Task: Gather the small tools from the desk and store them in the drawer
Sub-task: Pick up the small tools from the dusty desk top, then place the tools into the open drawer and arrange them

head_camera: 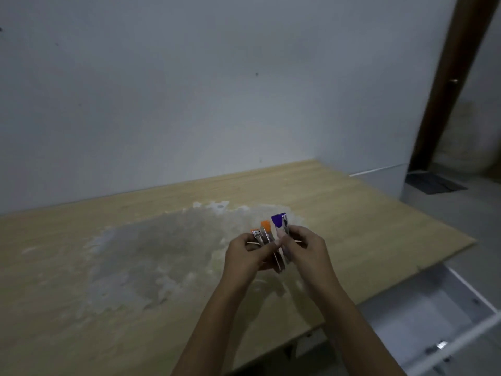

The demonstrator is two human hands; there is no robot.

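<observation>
Above the middle of the wooden desk (pixel 108 280) both of my hands hold small tools that look like staplers. My left hand (pixel 244 256) grips an orange-topped stapler (pixel 263 232) with a metal body. My right hand (pixel 306 248) grips a purple-topped stapler (pixel 280 222), which stands upright beside the orange one. The two tools touch or nearly touch between my fingers. An open white drawer (pixel 439 318) sits low at the right, beside the desk's edge.
A grey worn patch (pixel 151 248) covers the desk's centre. A plain wall (pixel 217 90) stands behind the desk. A brown door frame (pixel 444 85) and a dark floor mat (pixel 433 183) are at the far right.
</observation>
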